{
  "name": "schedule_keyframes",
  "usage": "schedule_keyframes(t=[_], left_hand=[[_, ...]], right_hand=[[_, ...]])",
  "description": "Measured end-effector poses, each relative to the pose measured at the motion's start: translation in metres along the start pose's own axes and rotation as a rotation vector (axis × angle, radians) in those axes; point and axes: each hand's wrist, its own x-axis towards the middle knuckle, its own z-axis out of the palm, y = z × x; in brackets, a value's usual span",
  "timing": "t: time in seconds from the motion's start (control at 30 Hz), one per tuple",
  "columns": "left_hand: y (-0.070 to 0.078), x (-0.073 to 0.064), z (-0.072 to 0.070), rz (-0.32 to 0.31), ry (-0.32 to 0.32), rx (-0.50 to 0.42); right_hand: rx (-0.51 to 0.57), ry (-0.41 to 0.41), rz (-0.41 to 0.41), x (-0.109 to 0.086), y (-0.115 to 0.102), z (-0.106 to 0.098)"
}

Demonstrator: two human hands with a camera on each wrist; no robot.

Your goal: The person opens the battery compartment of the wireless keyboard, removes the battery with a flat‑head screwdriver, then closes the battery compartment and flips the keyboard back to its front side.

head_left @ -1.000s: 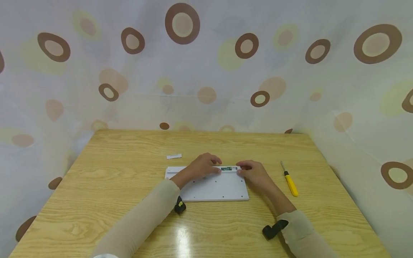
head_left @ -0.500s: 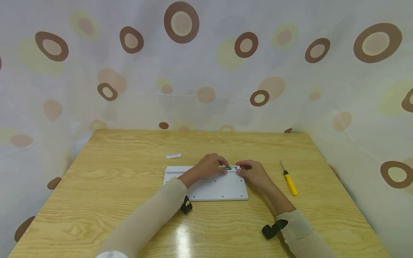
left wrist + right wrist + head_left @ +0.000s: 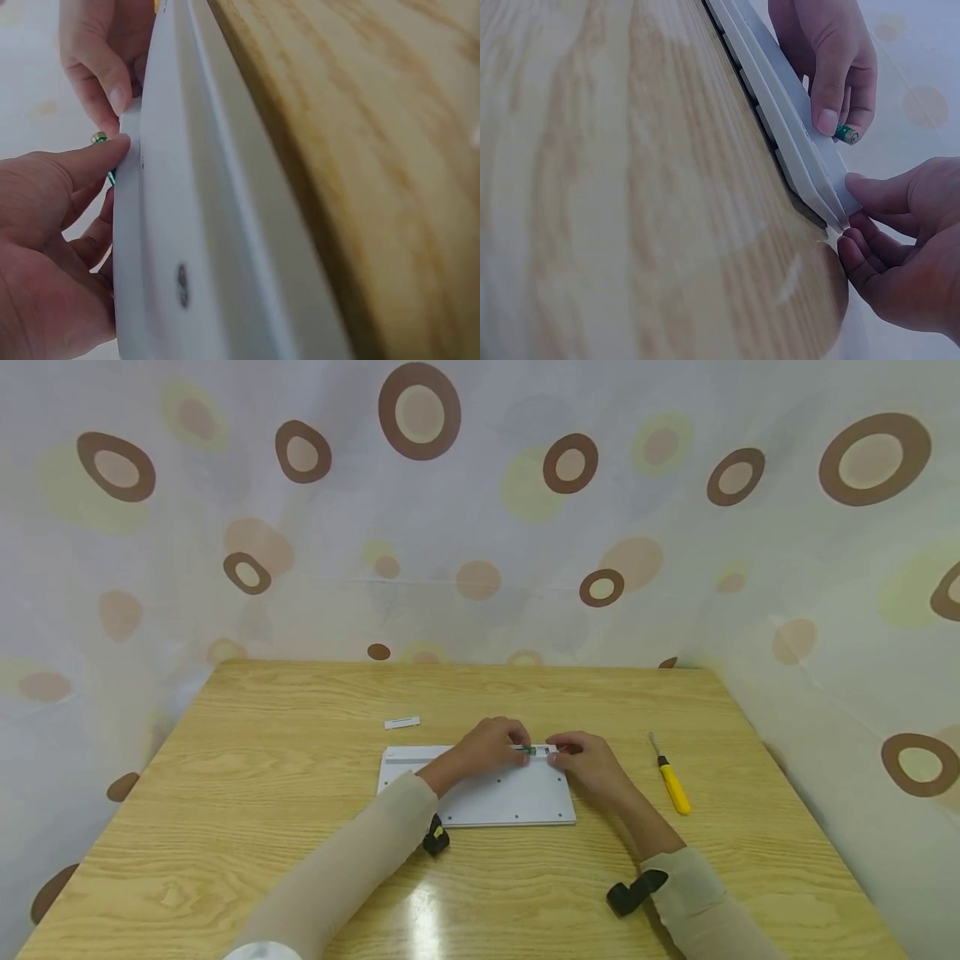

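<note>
A white keyboard [image 3: 480, 802] lies face down on the table, its underside dotted with small screws. My left hand [image 3: 489, 748] reaches over its far edge and pinches a green battery [image 3: 845, 133] between thumb and fingers. In the right wrist view the battery's metal end sticks out past the fingertips, raised at one end from the keyboard's back edge. Beside it, the slot [image 3: 543, 751] of the battery compartment is uncovered. My right hand [image 3: 592, 766] grips the keyboard's far right corner, thumb on the underside and fingers curled around the edge.
A small white strip like a battery cover [image 3: 402, 722] lies behind the keyboard's left end. To the right is a screwdriver [image 3: 673, 783] with a yellow handle. The wooden table [image 3: 247, 760] meets a patterned cloth [image 3: 480, 527] at the back.
My left hand has moved a little to the right along the compartment and taken hold of the battery, which lay in the slot earlier. My right hand has stayed at the corner.
</note>
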Motion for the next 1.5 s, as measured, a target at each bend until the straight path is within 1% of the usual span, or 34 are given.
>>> schedule_keyframes(t=[0.13,0.3,0.43,0.5,0.63,0.83,1.13,1.33,1.5], left_hand=[[-0.003,0.001,-0.001,0.015,0.001,-0.046],[0.0,0.0,-0.005,0.044,0.005,-0.128],[0.004,-0.003,-0.009,0.058,0.023,-0.142],[0.005,-0.004,-0.011,0.064,0.033,-0.129],[0.003,-0.003,-0.015,0.063,0.043,-0.101],[-0.004,-0.004,-0.022,0.058,0.032,-0.086],[-0.017,-0.006,-0.036,-0.015,0.029,-0.02],[-0.03,-0.006,-0.045,-0.042,0.005,0.02],[-0.039,-0.005,-0.053,-0.075,-0.018,0.087]], right_hand=[[-0.006,0.006,0.006,0.001,0.0,0.001],[0.012,0.02,0.015,0.002,0.0,0.002],[0.028,0.02,0.013,0.001,-0.001,0.002],[0.033,0.019,0.021,0.0,-0.002,0.002],[0.052,0.01,0.02,-0.002,-0.003,0.002],[0.076,0.012,0.014,-0.002,0.0,0.002],[0.047,0.007,0.031,0.0,0.002,0.002],[0.011,0.005,0.032,0.001,0.0,0.001],[0.023,0.002,0.031,0.001,0.001,0.002]])
